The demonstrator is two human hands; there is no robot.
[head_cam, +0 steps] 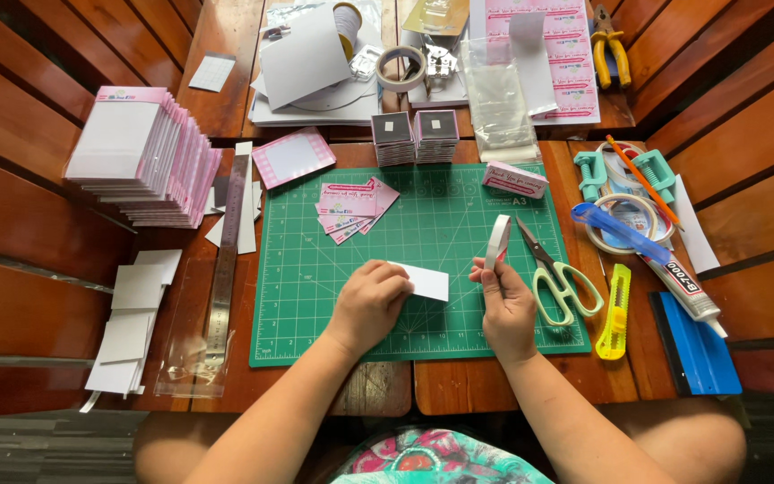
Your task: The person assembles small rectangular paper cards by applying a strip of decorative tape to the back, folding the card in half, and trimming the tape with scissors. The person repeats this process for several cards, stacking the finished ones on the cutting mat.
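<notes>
Head view, from the left edge to the right. A tall stack of pink-edged cards [141, 154] and a lower pile of white cards [133, 323] lie on the wooden table [459, 385], beside a steel ruler [224, 269] laid lengthwise. A green cutting mat [333, 314] fills the centre, with a loose fan of small pink labels [351, 208] near its upper left corner. The left hand [369, 303] rests on the mat, fingers curled down and pinning one end of a small white card [425, 281]; the card lies flat on the mat, its free end pointing toward the other hand. The right hand [505, 300] is just beside it, thumb and fingers pinched closed around a narrow roll of white tape [496, 242], held upright above the mat. Right of that hand lie scissors with pale green handles [555, 278], a yellow utility knife [615, 314], a glue tube [684, 289] and a blue scraper [696, 345].
</notes>
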